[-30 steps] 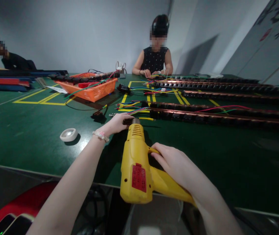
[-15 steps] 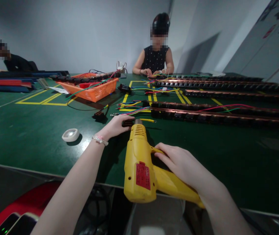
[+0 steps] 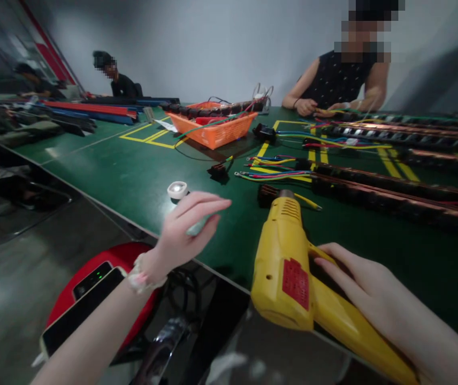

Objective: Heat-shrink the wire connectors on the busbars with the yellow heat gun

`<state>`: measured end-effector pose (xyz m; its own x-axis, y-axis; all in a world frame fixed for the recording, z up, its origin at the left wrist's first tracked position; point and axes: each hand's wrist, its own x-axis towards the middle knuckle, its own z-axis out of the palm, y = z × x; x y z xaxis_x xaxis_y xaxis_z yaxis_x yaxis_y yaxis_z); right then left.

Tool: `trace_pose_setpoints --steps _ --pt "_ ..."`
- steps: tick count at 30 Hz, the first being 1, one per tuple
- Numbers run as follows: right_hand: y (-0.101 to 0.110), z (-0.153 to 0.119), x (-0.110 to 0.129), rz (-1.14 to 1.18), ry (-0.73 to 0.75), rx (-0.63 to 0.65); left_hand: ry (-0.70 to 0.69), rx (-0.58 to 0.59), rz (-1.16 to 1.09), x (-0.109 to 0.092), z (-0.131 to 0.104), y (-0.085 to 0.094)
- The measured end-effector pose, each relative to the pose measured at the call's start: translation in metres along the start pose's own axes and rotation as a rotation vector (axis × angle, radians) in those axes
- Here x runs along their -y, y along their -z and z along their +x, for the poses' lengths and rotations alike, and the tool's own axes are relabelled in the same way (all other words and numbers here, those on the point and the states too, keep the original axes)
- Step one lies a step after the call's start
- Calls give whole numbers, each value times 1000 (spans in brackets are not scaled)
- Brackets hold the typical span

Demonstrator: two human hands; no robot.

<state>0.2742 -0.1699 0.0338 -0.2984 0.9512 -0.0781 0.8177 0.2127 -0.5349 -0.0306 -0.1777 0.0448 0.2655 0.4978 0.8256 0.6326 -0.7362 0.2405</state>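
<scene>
My right hand (image 3: pixel 367 283) is wrapped round the handle of a yellow heat gun (image 3: pixel 283 267), whose metal nozzle points away from me over the green table (image 3: pixel 132 176). A black connector block (image 3: pixel 268 195) with a yellow wire lies at the nozzle's tip. Left of the gun, my left hand (image 3: pixel 191 227) is raised over the table edge, fingers apart, thumb below, with nothing seen in it. Just beyond it sits a white tape roll (image 3: pixel 177 190). Another dark connector (image 3: pixel 220 170) lies farther back.
An orange basket (image 3: pixel 213 133) holding cables and dark strips stands at the back. Long black bars (image 3: pixel 393 195) with coloured wires lie to the right. A person (image 3: pixel 345 80) works across the table. A red stool (image 3: pixel 68 286) carrying phone-like devices is at the lower left.
My left hand has let go of the black connector block and drawn back toward me. The view has swung left. The heat gun remains in my right hand.
</scene>
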Motion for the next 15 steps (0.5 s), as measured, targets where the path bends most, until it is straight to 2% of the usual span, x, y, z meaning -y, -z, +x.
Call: trace_pose_setpoints --steps 2,4,5,7,9,10,12,15 --pt "0 0 0 -2 -33 22 157 -57 170 -6 -41 43" --pt "1 0 2 -2 -95 36 376 -44 369 -4 -89 82" --pt "2 0 2 -2 -129 41 473 33 473 -1 -114 98" --pt "3 0 4 -3 -183 59 633 260 662 3 -166 122" --pt "3 1 6 0 -202 75 775 520 776 6 -212 138" --pt "3 2 7 1 -205 74 846 586 810 6 -232 143" --pt "4 3 8 10 -202 61 952 676 859 6 -263 149" --pt "4 3 8 25 -153 25 1078 737 893 4 -284 152"
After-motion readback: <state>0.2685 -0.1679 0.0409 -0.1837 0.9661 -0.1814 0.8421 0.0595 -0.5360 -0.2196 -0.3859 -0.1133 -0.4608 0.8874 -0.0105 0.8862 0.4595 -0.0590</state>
